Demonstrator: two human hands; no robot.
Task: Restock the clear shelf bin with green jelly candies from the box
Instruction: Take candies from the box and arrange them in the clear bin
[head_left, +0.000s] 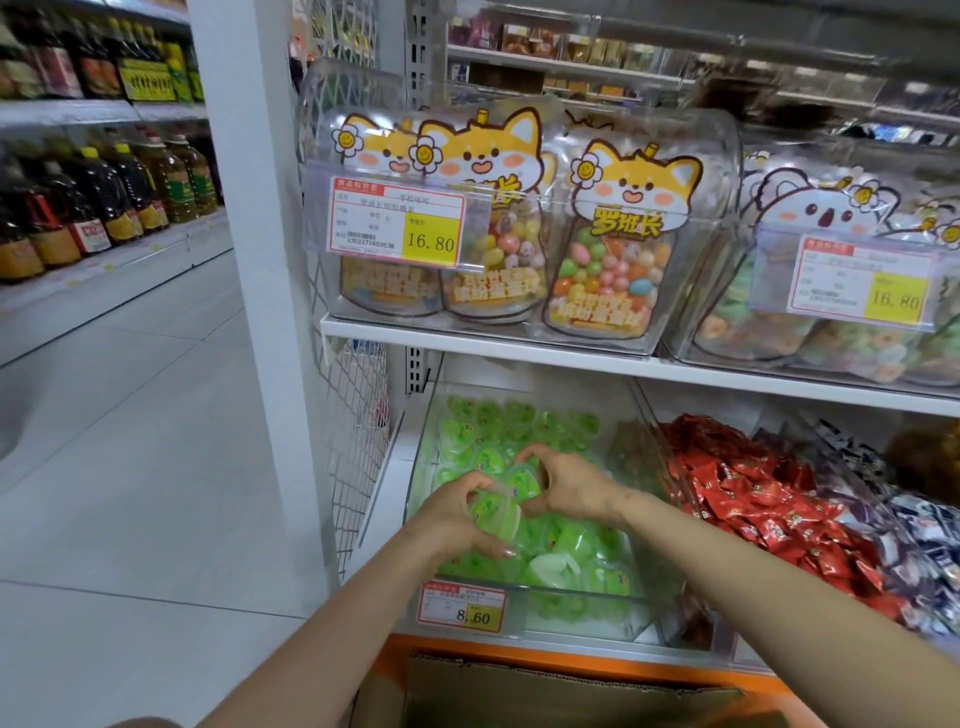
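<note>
**Cardboard box (571, 691) to clear bin (587, 592): candy handling**

Cardboard box flaps lie closest to us, at the bottom edge of the view, below the orange shelf front. We cannot see what the box contains. Above it, on the lower shelf, the clear bin carries a price tag (462, 605) on its front wall.

**Location.** The green jelly candies (566, 545) fill the clear bin as a loose heap reaching the back wall. Both hands work over the middle of the heap. The left hand (452, 514) has its fingers curled round one held cup (493, 512), with the thumb low at the near side. The right hand (566, 488) meets it from the other side, thumb and forefinger bent round a second cup (522, 483) just beside the first. We cannot tell exactly where they touch it.

**Handling.** We judge each candy to be light, with a thin plastic shell that flexes and a film lid that could split under a squeeze. The shell is probably smooth and slippery. We advise taking hold at the rim or side wall, never pressing on the lid, and setting the candies down rather than dropping them.

**Appearance.** Each candy is a small, rounded, translucent green cup with a printed lid. The print is too small to read. One paler, whitish piece (550, 566) lies near the front. Red-wrapped sweets (753, 493) fill the neighbouring bin on the right.
</note>
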